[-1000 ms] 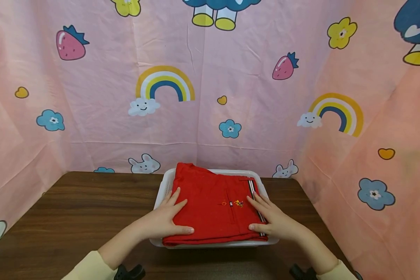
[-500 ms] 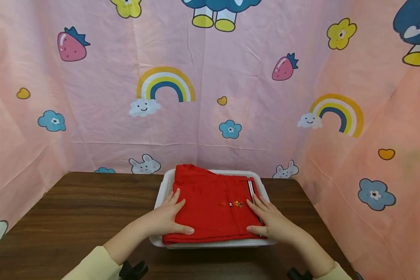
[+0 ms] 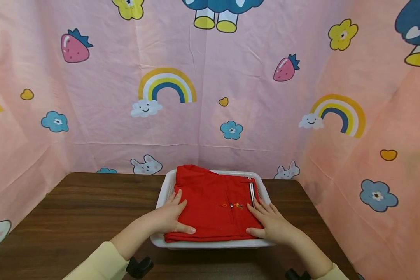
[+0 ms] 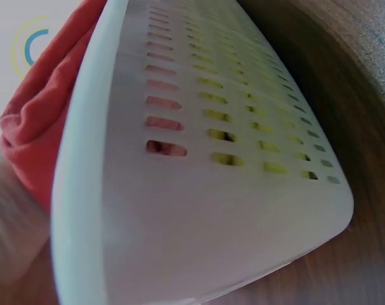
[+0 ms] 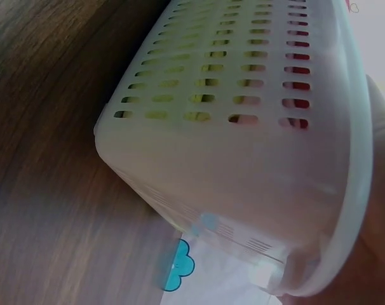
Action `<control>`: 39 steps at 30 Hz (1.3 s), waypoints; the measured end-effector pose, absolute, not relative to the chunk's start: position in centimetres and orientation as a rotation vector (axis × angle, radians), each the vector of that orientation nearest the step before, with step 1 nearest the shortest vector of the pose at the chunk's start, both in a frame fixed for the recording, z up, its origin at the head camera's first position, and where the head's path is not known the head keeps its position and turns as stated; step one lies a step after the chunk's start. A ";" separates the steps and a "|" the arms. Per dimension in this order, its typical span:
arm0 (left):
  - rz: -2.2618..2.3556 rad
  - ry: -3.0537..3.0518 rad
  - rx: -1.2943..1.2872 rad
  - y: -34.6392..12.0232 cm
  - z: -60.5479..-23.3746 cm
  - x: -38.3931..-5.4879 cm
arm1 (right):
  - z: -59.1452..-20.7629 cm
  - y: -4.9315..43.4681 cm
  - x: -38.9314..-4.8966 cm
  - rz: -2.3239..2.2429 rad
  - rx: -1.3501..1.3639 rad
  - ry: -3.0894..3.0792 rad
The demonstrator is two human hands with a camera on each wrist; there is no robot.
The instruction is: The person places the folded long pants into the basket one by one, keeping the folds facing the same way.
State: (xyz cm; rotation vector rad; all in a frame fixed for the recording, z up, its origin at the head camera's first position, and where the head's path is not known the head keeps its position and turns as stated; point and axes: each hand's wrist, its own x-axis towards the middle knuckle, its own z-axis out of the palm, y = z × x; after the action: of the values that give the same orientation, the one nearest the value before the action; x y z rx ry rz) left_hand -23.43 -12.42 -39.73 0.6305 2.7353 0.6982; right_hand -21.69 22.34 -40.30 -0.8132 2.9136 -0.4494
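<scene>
A folded red garment (image 3: pixel 210 210) lies on top in a white plastic basket (image 3: pixel 217 244). It bears a button, a small colourful embroidered figure and a black-and-white stripe along its right side. My left hand (image 3: pixel 169 217) rests spread on the garment's left edge, thumb toward the middle. On the right edge, over the stripe, my right hand (image 3: pixel 269 223) rests with fingers spread. In the left wrist view, the basket's slotted wall (image 4: pixel 199 190) hides most of that hand. Something yellow shows through the slots below the red cloth; its kind is hidden.
The basket stands on a dark brown wooden table (image 3: pixel 91 210), near its far edge. Behind and at both sides hangs a pink curtain (image 3: pixel 210 128) printed with rainbows, strawberries and flowers. A black strap device (image 3: pixel 140 267) sits by the left wrist.
Both hands stay on the garment, with only slight shifts of the fingers. The right hand's fingers lie slightly lower along the stripe. The head view has shifted a little.
</scene>
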 end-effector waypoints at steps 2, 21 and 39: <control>0.652 2.725 0.629 -12.4 -39.7 -23.5 | -40.3 22.3 -21.6 -0.445 -0.805 2.904; 0.430 2.793 0.729 -12.0 -39.7 -23.0 | -39.9 22.1 -21.4 -0.359 -0.725 2.894; 1.637 2.264 0.217 -13.6 -39.0 -27.4 | -40.2 22.3 -21.8 -0.438 -0.726 2.866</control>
State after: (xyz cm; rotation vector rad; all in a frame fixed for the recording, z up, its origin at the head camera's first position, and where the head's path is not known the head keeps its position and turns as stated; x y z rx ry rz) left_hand -27.36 -13.61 -39.04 0.2168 2.2638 1.6372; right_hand -21.84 22.28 -40.18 -0.7265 2.8665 -0.4381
